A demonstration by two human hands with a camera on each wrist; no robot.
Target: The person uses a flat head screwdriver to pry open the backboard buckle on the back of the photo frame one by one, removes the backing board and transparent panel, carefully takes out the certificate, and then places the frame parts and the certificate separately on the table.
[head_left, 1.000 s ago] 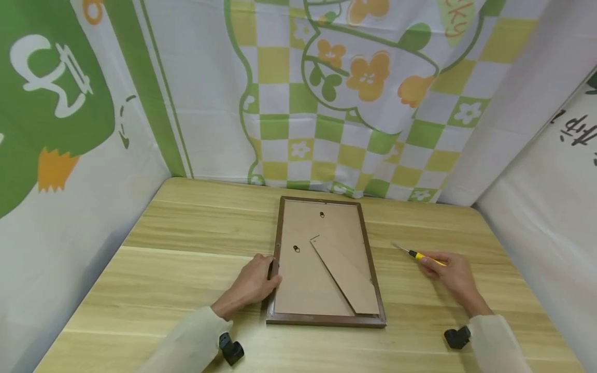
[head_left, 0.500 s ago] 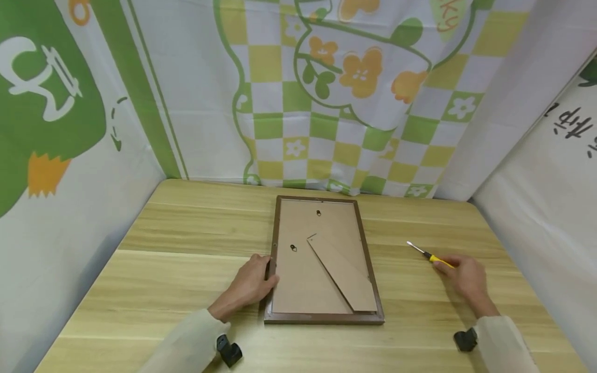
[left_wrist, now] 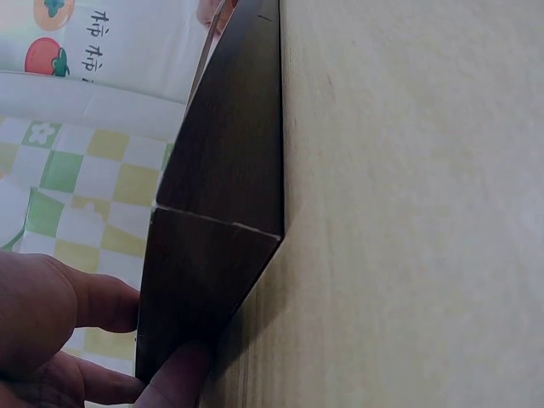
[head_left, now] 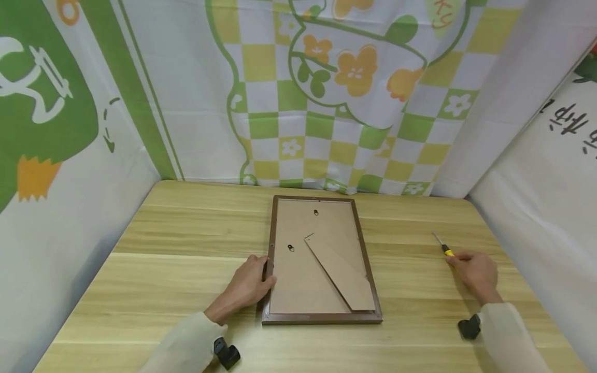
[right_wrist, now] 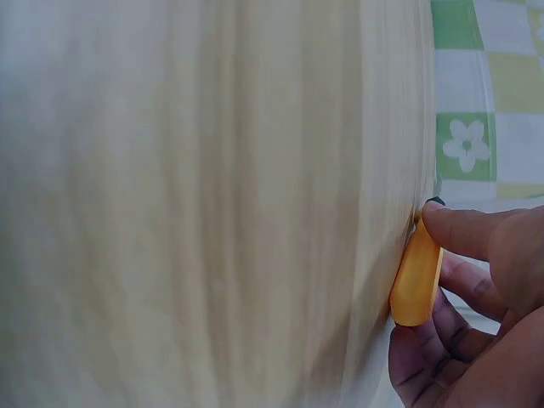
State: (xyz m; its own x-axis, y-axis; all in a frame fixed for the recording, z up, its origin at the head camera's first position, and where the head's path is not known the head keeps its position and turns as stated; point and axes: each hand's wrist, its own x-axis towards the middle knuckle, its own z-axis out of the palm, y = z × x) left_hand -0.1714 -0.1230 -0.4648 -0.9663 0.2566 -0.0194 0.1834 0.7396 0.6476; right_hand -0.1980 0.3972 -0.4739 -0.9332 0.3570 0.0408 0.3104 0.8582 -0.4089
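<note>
A brown picture frame (head_left: pixel 322 318) lies face down on the wooden table, its tan backing board (head_left: pixel 294 280) upward. A stand leg (head_left: pixel 347 282) lies flat against the board, and two small hanging rings sit above it. My left hand (head_left: pixel 247 282) grips the frame's left side near the front; in the left wrist view, fingers and thumb hold the dark edge (left_wrist: pixel 191 280). To the right of the frame, my right hand (head_left: pixel 477 272) pinches a screwdriver (head_left: pixel 446 250) by its yellow handle (right_wrist: pixel 416 280). The screwdriver's metal shaft points away toward the back of the table.
The wooden table (head_left: pixel 186 290) extends on both sides of the frame. A checkered, flower-printed curtain (head_left: pixel 317 129) hangs along its back edge. Printed white cloth walls (head_left: pixel 116 207) stand at left and right.
My right hand has moved right, away from the frame, with the screwdriver, whose shaft now points more straight toward the back. My left hand still holds the frame's left edge.
</note>
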